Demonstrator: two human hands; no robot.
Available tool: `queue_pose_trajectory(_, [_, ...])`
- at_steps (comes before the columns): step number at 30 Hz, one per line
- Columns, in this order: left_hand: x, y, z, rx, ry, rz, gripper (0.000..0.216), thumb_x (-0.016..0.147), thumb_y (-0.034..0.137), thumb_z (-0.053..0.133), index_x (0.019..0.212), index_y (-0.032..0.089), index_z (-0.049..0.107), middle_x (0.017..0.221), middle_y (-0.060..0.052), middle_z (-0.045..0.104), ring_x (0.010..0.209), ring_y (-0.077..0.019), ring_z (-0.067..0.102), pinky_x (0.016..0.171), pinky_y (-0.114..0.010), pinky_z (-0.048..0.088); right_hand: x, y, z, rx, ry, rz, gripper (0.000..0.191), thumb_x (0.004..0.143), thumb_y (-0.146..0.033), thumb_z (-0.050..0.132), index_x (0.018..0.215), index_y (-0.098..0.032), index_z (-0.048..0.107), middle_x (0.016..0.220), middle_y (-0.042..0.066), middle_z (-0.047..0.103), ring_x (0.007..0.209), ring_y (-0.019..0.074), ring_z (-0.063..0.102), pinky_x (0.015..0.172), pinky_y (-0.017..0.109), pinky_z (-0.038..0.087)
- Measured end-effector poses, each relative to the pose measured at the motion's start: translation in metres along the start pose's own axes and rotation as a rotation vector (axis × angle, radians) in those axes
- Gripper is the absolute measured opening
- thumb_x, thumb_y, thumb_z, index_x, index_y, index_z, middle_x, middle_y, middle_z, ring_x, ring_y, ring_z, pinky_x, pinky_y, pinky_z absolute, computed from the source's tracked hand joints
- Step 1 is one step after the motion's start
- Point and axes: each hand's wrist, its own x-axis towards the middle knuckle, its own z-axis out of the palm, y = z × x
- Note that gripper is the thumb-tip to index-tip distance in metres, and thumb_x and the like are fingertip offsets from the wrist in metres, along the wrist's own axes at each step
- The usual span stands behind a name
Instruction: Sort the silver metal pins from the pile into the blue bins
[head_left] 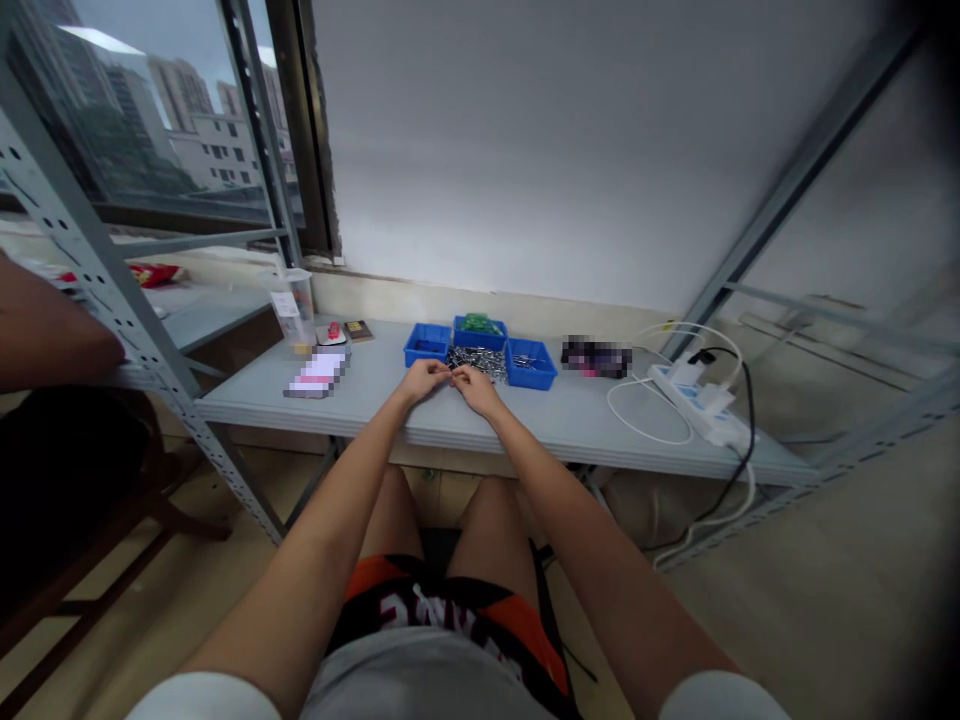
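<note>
My left hand (pixel 424 380) and my right hand (pixel 475 388) meet over the front part of the grey table (pixel 367 410). Both have their fingers pinched together, fingertips nearly touching; whatever is between them is too small to make out. Just behind the hands lies a heap of small shiny metal pieces (pixel 480 362). Three blue bins surround the heap: a left bin (pixel 427 357) with a dark inside, a back bin (pixel 481 340) with green pieces (pixel 478 323) in it, and a right bin (pixel 531 380) holding some thin metal pieces.
To the left stand a clear plastic cup (pixel 294 308), a blurred phone-like item (pixel 317 373) and a small dark box (pixel 358 330). On the right are a blurred dark object (pixel 596 357) and a white power strip (pixel 694 405) with cables. Metal shelf posts (pixel 112 270) flank the table; another person's arm (pixel 52 330) rests at far left.
</note>
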Motion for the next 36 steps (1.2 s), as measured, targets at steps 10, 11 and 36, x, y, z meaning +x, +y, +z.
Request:
queue_pose_trajectory(10, [0.002, -0.007, 0.006, 0.136, 0.058, 0.028, 0.025, 0.074, 0.033, 0.056, 0.077, 0.011, 0.068, 0.066, -0.002, 0.063, 0.059, -0.0126, 0.05, 0.057, -0.023, 0.037, 0.001, -0.003, 0.001, -0.284, 0.072, 0.014, 0.018, 0.084, -0.015, 0.044, 0.094, -0.018, 0.059, 0.091, 0.005, 0.066, 0.085, 0.0155, 0.059, 0.081, 0.028, 0.041])
queue_pose_trajectory(11, [0.002, -0.007, 0.007, 0.15, 0.062, 0.029, 0.024, 0.074, 0.031, 0.056, 0.076, 0.011, 0.068, 0.067, -0.003, 0.064, 0.06, -0.0129, 0.051, 0.058, -0.023, 0.038, 0.0, -0.005, 0.002, -0.312, 0.07, 0.01, 0.018, 0.085, -0.015, 0.043, 0.094, -0.018, 0.059, 0.092, 0.005, 0.066, 0.087, 0.0159, 0.058, 0.082, 0.028, 0.041])
queue_pose_trajectory(36, [0.002, -0.007, 0.007, 0.035, 0.226, -0.072, 0.024, 0.071, 0.03, 0.057, 0.077, 0.01, 0.068, 0.066, -0.006, 0.065, 0.057, -0.0135, 0.053, 0.057, -0.025, 0.041, -0.002, -0.011, 0.005, -0.531, 0.104, 0.054, 0.025, 0.09, -0.017, 0.034, 0.101, -0.016, 0.056, 0.1, 0.01, 0.063, 0.091, 0.0186, 0.057, 0.082, 0.028, 0.04])
